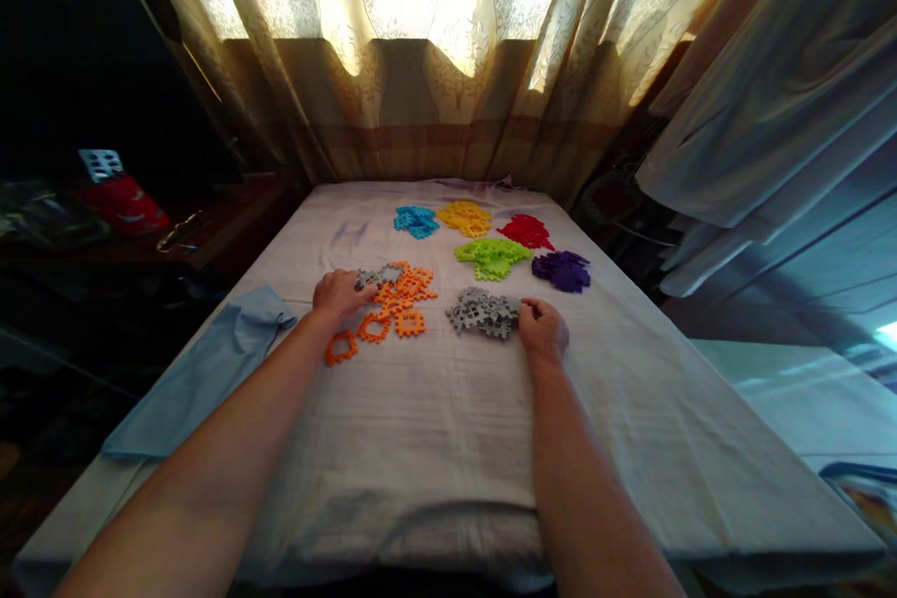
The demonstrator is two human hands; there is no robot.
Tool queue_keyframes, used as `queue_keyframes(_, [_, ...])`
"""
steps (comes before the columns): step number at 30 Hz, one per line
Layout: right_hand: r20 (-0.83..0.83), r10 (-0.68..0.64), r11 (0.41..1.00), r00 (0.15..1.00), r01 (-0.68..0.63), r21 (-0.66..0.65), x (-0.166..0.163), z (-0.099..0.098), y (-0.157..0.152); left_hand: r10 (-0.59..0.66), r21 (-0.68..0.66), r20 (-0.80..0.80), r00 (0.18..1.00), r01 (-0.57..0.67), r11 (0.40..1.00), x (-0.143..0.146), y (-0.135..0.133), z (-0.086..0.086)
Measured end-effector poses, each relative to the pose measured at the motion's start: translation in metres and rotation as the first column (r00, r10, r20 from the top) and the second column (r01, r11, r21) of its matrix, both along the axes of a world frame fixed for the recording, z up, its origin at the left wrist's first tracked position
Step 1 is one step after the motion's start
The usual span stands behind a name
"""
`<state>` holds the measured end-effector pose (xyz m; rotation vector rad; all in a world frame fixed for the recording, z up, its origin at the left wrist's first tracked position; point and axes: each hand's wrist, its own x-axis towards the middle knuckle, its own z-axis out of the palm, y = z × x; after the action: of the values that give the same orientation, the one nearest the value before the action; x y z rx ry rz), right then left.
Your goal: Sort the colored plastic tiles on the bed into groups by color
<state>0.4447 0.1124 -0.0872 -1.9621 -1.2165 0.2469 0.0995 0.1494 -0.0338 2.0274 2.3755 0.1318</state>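
Note:
My left hand (341,291) reaches to the left edge of a pile of orange interlocking plastic pieces (415,282). Its fingers close on grey interlocking pieces (380,277) that lie over the orange ones. Several orange frame-shaped pieces, one of them a square (410,323), lie loose in front of that pile. My right hand (543,329) is curled at the right edge of a grey pile (485,312), its fingertips pinching a grey piece there. The held part of that piece is mostly hidden by the fingers.
Farther back lie blue (416,221), yellow (466,218), red (525,231), lime green (492,256) and purple (562,270) piles. A light blue cloth (210,374) lies at the left edge of the covered table (434,448). Curtains (420,103) hang behind.

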Motion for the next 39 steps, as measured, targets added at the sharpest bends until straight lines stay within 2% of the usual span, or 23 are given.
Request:
queue_keyframes(12, [-0.004, -0.01, 1.0, 1.0, 0.01, 0.017, 0.001, -0.003, 0.003, 0.097, -0.093, 0.091, 0.991, -0.088, 0.992, -0.003, 0.016, -0.005])
queue_keyframes(18, [-0.005, 0.007, 1.0, 1.0, -0.007, -0.007, 0.001, -0.001, 0.001, 0.101, -0.092, 0.143, 0.985, -0.088, 0.992, -0.003, 0.01, 0.003])
queue_keyframes(21, [-0.008, 0.005, 1.0, 1.0, -0.005, 0.011, 0.001, -0.002, 0.002, 0.091, -0.05, 0.195, 0.976, -0.083, 0.995, 0.002, 0.007, 0.008])
queue_keyframes(25, [-0.011, -0.009, 1.0, 1.0, 0.009, 0.021, 0.001, -0.002, 0.003, -0.048, 0.022, 0.323, 0.945, 0.043, 0.999, 0.033, -0.004, 0.013])
queue_keyframes(28, [-0.014, -0.002, 1.0, 1.0, 0.001, -0.018, 0.0, 0.001, 0.001, -0.231, 0.067, 0.381, 0.895, 0.222, 0.973, 0.071, -0.015, 0.013])
queue_keyframes(30, [-0.011, 0.006, 1.0, 1.0, -0.006, -0.028, -0.001, 0.002, -0.001, -0.298, 0.081, 0.406, 0.864, 0.291, 0.953, 0.096, -0.021, 0.011])
queue_keyframes(34, [-0.003, 0.015, 1.0, 1.0, -0.015, 0.0, 0.0, 0.002, -0.001, -0.369, 0.082, 0.44, 0.818, 0.373, 0.924, 0.137, -0.028, 0.002])
queue_keyframes(39, [-0.005, 0.011, 0.999, 1.0, -0.011, 0.041, 0.001, -0.003, 0.001, -0.42, 0.112, 0.366, 0.831, 0.408, 0.906, 0.162, -0.031, -0.006])
